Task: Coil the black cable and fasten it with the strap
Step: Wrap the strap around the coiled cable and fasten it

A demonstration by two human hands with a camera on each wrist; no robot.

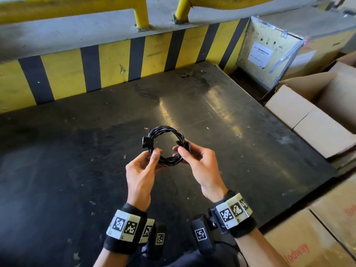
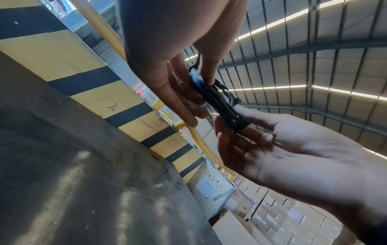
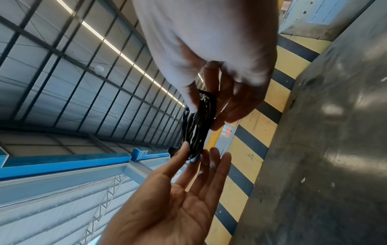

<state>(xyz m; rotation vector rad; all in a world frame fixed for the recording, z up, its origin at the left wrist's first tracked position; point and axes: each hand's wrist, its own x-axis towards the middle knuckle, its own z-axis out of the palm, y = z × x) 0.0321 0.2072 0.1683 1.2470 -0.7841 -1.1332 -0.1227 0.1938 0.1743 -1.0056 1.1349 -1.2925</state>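
Observation:
The black cable (image 1: 166,132) is wound into a small round coil and held in the air over the dark table top (image 1: 67,160). A black strap (image 1: 145,142) wraps the coil's left side, with a short tab sticking up. My left hand (image 1: 154,158) pinches the coil's lower left between thumb and fingers. My right hand (image 1: 182,151) pinches its right side, where a dark cable end (image 1: 188,147) pokes out. The left wrist view shows the cable (image 2: 217,97) edge-on between the left hand (image 2: 201,92) and right hand (image 2: 236,119). In the right wrist view the cable (image 3: 196,129) is the same, between the right hand (image 3: 207,102) and left hand (image 3: 194,157).
A yellow and black striped wall (image 1: 115,62) runs along the table's far edge, with yellow railing posts (image 1: 141,16) above. A wooden crate (image 1: 269,51) stands at the back right. Open cardboard boxes (image 1: 312,116) line the right side, and more boxes (image 1: 300,243) sit near the front right.

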